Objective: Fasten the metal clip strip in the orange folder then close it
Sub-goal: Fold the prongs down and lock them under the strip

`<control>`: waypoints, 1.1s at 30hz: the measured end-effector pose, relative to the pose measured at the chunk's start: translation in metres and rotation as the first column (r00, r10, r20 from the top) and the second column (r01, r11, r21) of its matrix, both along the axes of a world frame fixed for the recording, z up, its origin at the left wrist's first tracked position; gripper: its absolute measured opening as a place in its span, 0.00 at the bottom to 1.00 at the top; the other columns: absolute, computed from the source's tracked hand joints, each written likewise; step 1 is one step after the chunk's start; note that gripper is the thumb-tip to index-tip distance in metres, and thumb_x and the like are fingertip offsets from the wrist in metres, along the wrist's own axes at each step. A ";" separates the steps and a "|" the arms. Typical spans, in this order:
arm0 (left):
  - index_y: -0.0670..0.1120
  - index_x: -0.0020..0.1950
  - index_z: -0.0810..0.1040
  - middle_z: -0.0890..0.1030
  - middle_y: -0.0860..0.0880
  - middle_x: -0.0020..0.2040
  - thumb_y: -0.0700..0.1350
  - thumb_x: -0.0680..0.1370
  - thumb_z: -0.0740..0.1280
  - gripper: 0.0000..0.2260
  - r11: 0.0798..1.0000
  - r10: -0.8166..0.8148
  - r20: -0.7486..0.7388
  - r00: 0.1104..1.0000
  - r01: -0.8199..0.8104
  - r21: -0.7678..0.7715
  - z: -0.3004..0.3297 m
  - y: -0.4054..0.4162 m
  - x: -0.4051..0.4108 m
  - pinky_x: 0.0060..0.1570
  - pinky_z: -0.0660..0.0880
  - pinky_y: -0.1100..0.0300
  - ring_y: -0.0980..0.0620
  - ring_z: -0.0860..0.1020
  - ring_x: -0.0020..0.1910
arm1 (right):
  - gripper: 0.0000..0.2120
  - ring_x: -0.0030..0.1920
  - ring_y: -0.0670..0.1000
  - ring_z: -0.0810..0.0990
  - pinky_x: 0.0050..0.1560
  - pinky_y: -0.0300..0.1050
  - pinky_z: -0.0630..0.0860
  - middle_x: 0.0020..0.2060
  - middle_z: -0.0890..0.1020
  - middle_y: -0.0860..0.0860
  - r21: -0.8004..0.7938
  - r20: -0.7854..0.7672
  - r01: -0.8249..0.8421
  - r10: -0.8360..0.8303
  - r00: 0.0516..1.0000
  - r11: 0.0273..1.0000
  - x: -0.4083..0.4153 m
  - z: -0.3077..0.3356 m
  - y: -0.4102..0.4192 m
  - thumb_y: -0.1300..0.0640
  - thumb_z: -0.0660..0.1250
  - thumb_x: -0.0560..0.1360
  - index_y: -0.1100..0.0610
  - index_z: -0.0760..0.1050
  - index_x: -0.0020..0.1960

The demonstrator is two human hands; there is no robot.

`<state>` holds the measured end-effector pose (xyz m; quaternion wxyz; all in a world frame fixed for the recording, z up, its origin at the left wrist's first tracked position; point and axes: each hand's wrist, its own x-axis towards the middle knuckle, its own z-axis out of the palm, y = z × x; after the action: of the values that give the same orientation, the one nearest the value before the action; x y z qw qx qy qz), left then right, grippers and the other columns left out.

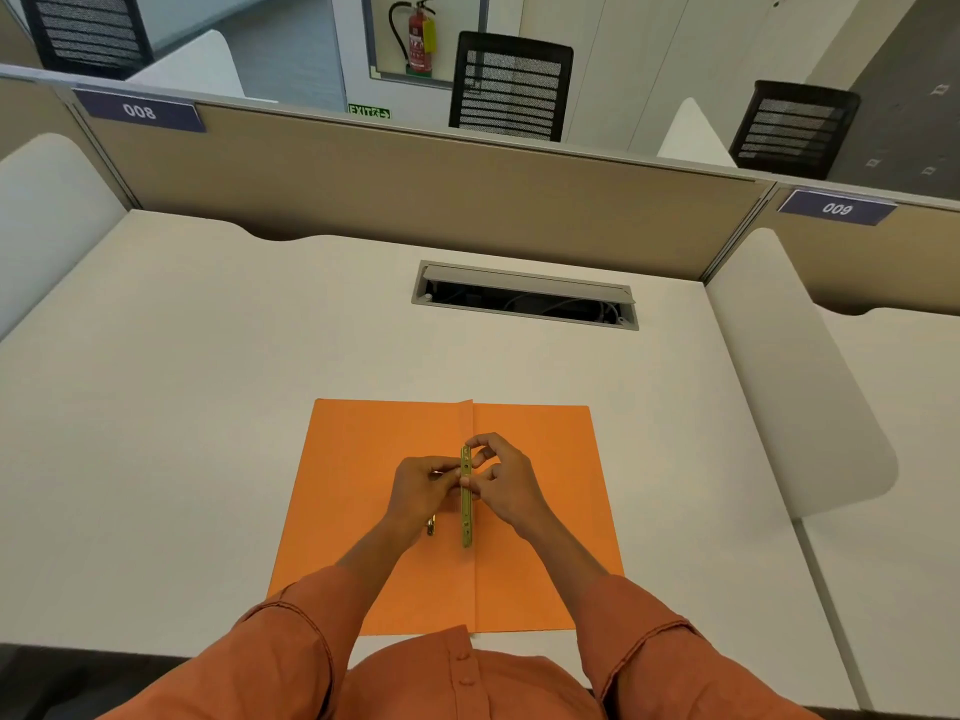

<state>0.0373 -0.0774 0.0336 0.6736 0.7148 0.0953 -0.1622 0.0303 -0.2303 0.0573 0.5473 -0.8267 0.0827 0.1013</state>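
Observation:
An orange folder (pixel 535 517) lies open and flat on the white desk, its centre fold running toward me. A brass-coloured metal clip strip (pixel 467 506) stands along that fold. My left hand (pixel 422 485) pinches the strip from the left near its upper half. My right hand (pixel 503 478) grips it from the right, fingertips at its top end. A small metal prong (pixel 430 526) shows just below my left hand on the left flap.
A grey cable hatch (pixel 524 296) is set into the desk behind the folder. A beige partition (pixel 415 189) closes the back, white side dividers (pixel 800 387) flank the desk. Black mesh chairs (pixel 511 88) stand beyond.

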 end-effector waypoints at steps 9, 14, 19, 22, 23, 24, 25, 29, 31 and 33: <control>0.41 0.61 0.83 0.86 0.43 0.49 0.34 0.81 0.67 0.11 0.961 -0.037 0.080 0.996 0.013 0.276 -0.009 0.007 -0.008 0.43 0.85 0.51 0.52 0.85 0.40 | 0.21 0.34 0.51 0.75 0.37 0.51 0.78 0.46 0.79 0.57 -0.037 -0.031 0.023 -0.024 0.999 0.999 0.004 -0.013 0.004 0.66 0.78 0.71 0.53 0.78 0.59; 0.42 0.62 0.83 0.83 0.43 0.57 0.35 0.77 0.72 0.14 0.815 -0.260 0.253 0.932 0.071 0.575 -0.022 0.017 -0.026 0.57 0.78 0.50 0.44 0.80 0.56 | 0.20 0.34 0.45 0.76 0.31 0.36 0.75 0.43 0.78 0.50 -0.082 -0.062 0.022 -0.027 0.998 0.996 0.007 -0.021 0.006 0.70 0.76 0.71 0.54 0.78 0.58; 0.51 0.65 0.82 0.81 0.50 0.63 0.41 0.75 0.75 0.19 0.669 -0.444 0.246 0.862 0.136 0.731 -0.032 0.022 -0.046 0.58 0.75 0.48 0.45 0.76 0.64 | 0.20 0.36 0.44 0.77 0.33 0.31 0.74 0.40 0.76 0.46 -0.211 -0.040 -0.030 0.023 0.999 0.977 0.009 -0.025 0.009 0.67 0.76 0.72 0.53 0.77 0.60; 0.56 0.69 0.79 0.78 0.50 0.67 0.44 0.74 0.75 0.23 0.607 -0.526 0.240 0.816 0.162 0.778 -0.030 0.019 -0.052 0.58 0.72 0.48 0.47 0.74 0.67 | 0.20 0.43 0.49 0.80 0.40 0.42 0.77 0.42 0.78 0.49 -0.277 -0.029 -0.064 0.058 0.998 0.959 0.010 -0.028 0.010 0.64 0.76 0.71 0.50 0.77 0.60; 0.57 0.70 0.77 0.77 0.50 0.68 0.44 0.74 0.74 0.24 0.596 -0.546 0.238 0.803 0.173 0.784 -0.029 0.018 -0.053 0.59 0.71 0.48 0.47 0.73 0.68 | 0.20 0.44 0.50 0.80 0.41 0.42 0.77 0.43 0.78 0.50 -0.295 -0.025 -0.073 0.068 0.997 0.953 0.010 -0.029 0.010 0.64 0.76 0.72 0.50 0.77 0.61; 0.57 0.71 0.76 0.76 0.49 0.70 0.45 0.75 0.74 0.25 0.587 -0.564 0.236 0.791 0.183 0.789 -0.028 0.018 -0.054 0.61 0.70 0.48 0.47 0.72 0.69 | 0.21 0.45 0.50 0.79 0.41 0.42 0.75 0.43 0.78 0.50 -0.308 -0.019 -0.078 0.076 0.997 0.948 0.011 -0.030 0.010 0.63 0.76 0.72 0.51 0.77 0.61; 0.58 0.71 0.76 0.75 0.49 0.71 0.45 0.75 0.73 0.25 0.578 -0.579 0.234 0.781 0.191 0.793 -0.028 0.018 -0.054 0.62 0.69 0.47 0.47 0.71 0.70 | 0.21 0.45 0.50 0.78 0.41 0.41 0.74 0.44 0.78 0.50 -0.318 -0.017 -0.082 0.081 0.997 0.944 0.011 -0.032 0.009 0.63 0.76 0.72 0.51 0.77 0.62; 0.59 0.71 0.75 0.73 0.49 0.74 0.48 0.76 0.72 0.24 0.522 -0.628 0.202 0.752 0.214 0.825 -0.028 0.017 -0.054 0.64 0.67 0.47 0.45 0.69 0.72 | 0.23 0.48 0.49 0.77 0.47 0.44 0.76 0.49 0.76 0.47 -0.358 -0.026 -0.098 0.095 0.995 0.929 0.010 -0.033 0.006 0.61 0.77 0.72 0.52 0.76 0.65; 0.59 0.72 0.75 0.72 0.49 0.75 0.49 0.76 0.72 0.24 0.492 -0.648 0.183 0.739 0.223 0.842 -0.029 0.017 -0.055 0.66 0.67 0.46 0.45 0.68 0.73 | 0.24 0.49 0.48 0.75 0.47 0.42 0.74 0.50 0.74 0.46 -0.365 -0.035 -0.109 0.103 0.994 0.925 0.009 -0.033 0.006 0.61 0.77 0.73 0.53 0.75 0.66; 0.59 0.72 0.74 0.71 0.50 0.75 0.50 0.76 0.71 0.24 0.476 -0.666 0.186 0.722 0.219 0.851 -0.029 0.017 -0.055 0.66 0.67 0.46 0.45 0.68 0.73 | 0.25 0.48 0.48 0.74 0.44 0.38 0.71 0.50 0.73 0.46 -0.365 -0.038 -0.114 0.108 0.993 0.924 0.009 -0.034 0.005 0.61 0.77 0.73 0.53 0.75 0.67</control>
<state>-0.0181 -0.0602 0.0042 0.2223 0.9462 -0.2172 -0.0899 0.0391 -0.2250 0.0238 0.3760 -0.9167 0.0580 0.1221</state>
